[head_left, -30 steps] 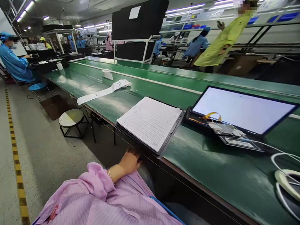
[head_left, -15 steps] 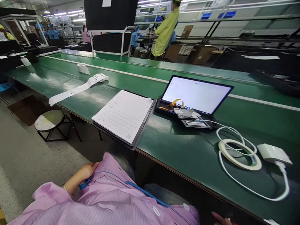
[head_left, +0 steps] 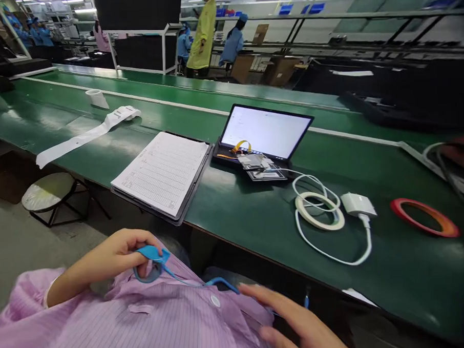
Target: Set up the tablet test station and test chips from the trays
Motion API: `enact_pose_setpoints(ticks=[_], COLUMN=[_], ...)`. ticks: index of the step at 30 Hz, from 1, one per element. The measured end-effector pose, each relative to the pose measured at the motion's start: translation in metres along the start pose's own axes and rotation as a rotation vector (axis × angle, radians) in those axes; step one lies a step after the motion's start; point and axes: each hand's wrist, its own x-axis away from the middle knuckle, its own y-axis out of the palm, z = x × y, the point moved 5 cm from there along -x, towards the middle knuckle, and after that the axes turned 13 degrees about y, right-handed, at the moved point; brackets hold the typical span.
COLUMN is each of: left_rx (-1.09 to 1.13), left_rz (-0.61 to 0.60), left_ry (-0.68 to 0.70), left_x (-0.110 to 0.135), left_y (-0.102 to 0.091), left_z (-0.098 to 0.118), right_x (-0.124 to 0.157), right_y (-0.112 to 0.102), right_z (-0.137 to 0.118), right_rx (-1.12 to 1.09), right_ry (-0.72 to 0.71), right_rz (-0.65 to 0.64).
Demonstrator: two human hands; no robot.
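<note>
My left hand [head_left: 112, 256] grips a blue anti-static wrist strap [head_left: 153, 254] in front of my pink striped smock [head_left: 146, 321]. A coiled blue cord [head_left: 217, 282] runs from the strap across my chest. My right hand [head_left: 288, 315] is blurred at the lower right, its fingers apart and close to the cord, holding nothing I can see. Beyond the bench edge lie a clipboard with a ruled sheet [head_left: 163, 173] and a tablet [head_left: 266, 132]. A circuit board with a yellow ribbon cable [head_left: 257, 165] rests against the tablet.
The green bench [head_left: 227, 246] also carries a white charger [head_left: 358, 204], a roll of white tape [head_left: 318, 211], a red tape roll [head_left: 424, 218] and a long paper strip [head_left: 92, 134]. A round stool [head_left: 48, 192] stands left. Co-workers [head_left: 205, 36] are at the far line.
My view has turned left and lifted. My left hand has risen to my chest with the blue strap in it, and my right hand has moved in from the lower right.
</note>
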Motion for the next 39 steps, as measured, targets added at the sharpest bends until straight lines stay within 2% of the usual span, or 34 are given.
enact_pose_setpoints(ticks=[1,3,5,8,11,13,14,16,18,20,22,23,25,27,30,32,34,37,39], left_rx=[0.043,0.076,0.021,-0.178,-0.394,-0.511,-0.574,-0.706,-0.8,-0.819,-0.817,-0.817,-0.831,-0.842,-0.853,-0.852,-0.825,-0.734,-0.654], left_rz=[-0.039,-0.111,-0.132,0.013,0.213,0.31,0.353,0.402,0.363,0.249,0.18,0.16,0.147,0.128,0.198,0.288,0.316,0.215,0.127], left_ry=[0.023,0.085,0.164,0.334,0.516,0.549,0.523,0.414,0.313,0.303,0.393,0.472,0.665,0.829,0.94,0.954,0.95,0.891,0.805], left_x=[-0.012,-0.037,-0.059,-0.085,-0.098,-0.102,-0.104,-0.107,-0.111,-0.117,-0.123,-0.126,-0.13,-0.132,-0.133,-0.131,-0.131,-0.136,-0.142], left_y=[0.012,0.033,0.047,0.049,0.043,0.04,0.038,0.035,0.036,0.042,0.049,0.054,0.061,0.066,0.06,0.052,0.045,0.042,0.042], left_z=[0.019,0.045,0.058,0.069,0.081,0.087,0.088,0.089,0.089,0.089,0.094,0.099,0.109,0.116,0.124,0.127,0.128,0.125,0.119], right_x=[0.002,-0.001,-0.012,-0.033,-0.042,-0.043,-0.044,-0.045,-0.044,-0.041,-0.039,-0.038,-0.039,-0.04,-0.044,-0.046,-0.05,-0.057,-0.063], right_y=[0.01,0.021,0.032,0.037,0.027,0.017,0.01,-0.005,-0.02,-0.031,-0.036,-0.037,-0.036,-0.035,-0.037,-0.039,-0.038,-0.035,-0.034], right_z=[-0.029,-0.078,-0.107,-0.118,-0.116,-0.117,-0.118,-0.121,-0.123,-0.125,-0.128,-0.129,-0.132,-0.136,-0.142,-0.147,-0.154,-0.162,-0.164], right_rx=[-0.001,-0.116,-0.355,-0.715,-0.868,-0.885,-0.875,-0.806,-0.682,-0.544,-0.448,-0.42,-0.393,-0.392,-0.431,-0.415,-0.373,-0.413,-0.496], right_ry=[-0.104,-0.277,-0.358,-0.323,-0.316,-0.336,-0.347,-0.37,-0.397,-0.439,-0.493,-0.52,-0.569,-0.59,-0.542,-0.486,-0.452,-0.43,-0.419], right_rz=[-0.086,-0.107,-0.258,-0.44,-0.418,-0.354,-0.288,-0.08,0.182,0.4,0.527,0.551,0.509,0.394,0.247,0.181,0.089,-0.043,-0.112])
